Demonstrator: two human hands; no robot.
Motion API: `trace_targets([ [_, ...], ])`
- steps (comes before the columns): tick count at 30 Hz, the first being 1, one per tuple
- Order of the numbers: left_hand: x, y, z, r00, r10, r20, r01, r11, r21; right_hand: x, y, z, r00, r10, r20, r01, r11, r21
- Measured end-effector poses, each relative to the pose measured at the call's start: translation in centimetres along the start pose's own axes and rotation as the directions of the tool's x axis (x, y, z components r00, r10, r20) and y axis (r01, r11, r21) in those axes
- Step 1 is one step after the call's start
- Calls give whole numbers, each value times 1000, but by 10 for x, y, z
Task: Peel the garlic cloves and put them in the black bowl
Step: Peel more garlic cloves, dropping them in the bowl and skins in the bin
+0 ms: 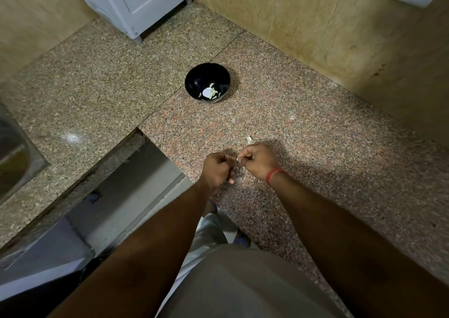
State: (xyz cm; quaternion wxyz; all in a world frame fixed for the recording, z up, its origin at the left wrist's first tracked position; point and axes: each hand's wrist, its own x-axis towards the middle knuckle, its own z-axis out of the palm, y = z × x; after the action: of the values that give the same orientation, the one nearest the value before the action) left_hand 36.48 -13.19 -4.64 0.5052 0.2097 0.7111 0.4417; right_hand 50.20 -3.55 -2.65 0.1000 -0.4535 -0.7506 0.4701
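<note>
Both hands are working close together just over the near part of the table (315, 128). The left hand (217, 169) is curling its fingers tight, and the right hand (257, 161) is curling too, with a red band (274, 175) on its wrist. Between them they are pinching a small white bit, which looks like a clove (237, 159) with its skin. It is too small to tell how much skin is on it.

The clove is little and may be slippery, so it could be popping out of the fingers and rolling off the table edge, which is just beside the left hand. The floor (136, 196) is waiting down there.

A little farther on, a pale scrap (249, 139) is lying on the table. It looks like peeled skin.

Farther still, well apart from the hands, the bowl (194, 79) is sitting on the table with some pale pieces (209, 93) inside. Bits of skin could be sticking to the clove and going into the bowl with it. A toss from here could be missing the bowl.
</note>
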Motion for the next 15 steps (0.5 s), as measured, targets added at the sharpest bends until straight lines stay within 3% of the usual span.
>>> trace_targets([
  [6,-5,6,0,999,-17,-28,16,999,-28,-5,-2,-2,982,-175,65,181,978,-101],
  [10,-5,7,0,998,-48,-47,45,996,-76,-9,5,0,996,-84,38,82,996,36],
  [15,-1,4,1,997,-61,-39,57,994,-98,-9,15,1,999,32,12,-33,999,2],
])
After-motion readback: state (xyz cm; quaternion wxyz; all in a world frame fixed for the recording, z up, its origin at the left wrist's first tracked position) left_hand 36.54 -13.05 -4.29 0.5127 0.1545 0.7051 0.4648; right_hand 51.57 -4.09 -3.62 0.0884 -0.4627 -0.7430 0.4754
